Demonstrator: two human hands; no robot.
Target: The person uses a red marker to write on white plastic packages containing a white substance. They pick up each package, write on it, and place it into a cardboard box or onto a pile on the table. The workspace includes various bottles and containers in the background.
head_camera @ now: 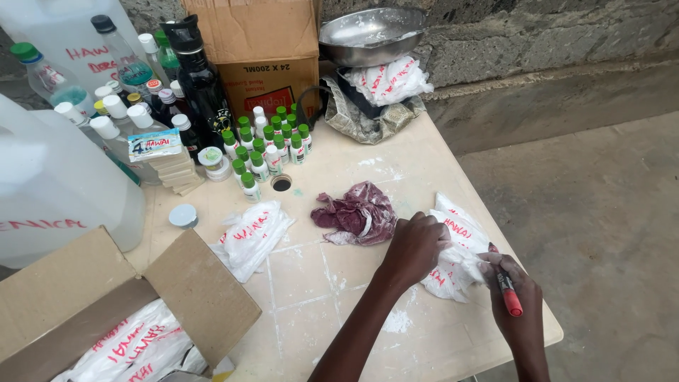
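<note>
Cream table (318, 283): left hand (417, 244) presses one white bag (460, 258); right hand (520, 304) grip holds one red marker (508, 291).

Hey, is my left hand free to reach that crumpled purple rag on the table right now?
Probably yes. The left hand rests on the white bag, right beside the purple rag. Nothing lies between them, though it would have to let go of the bag.
</note>
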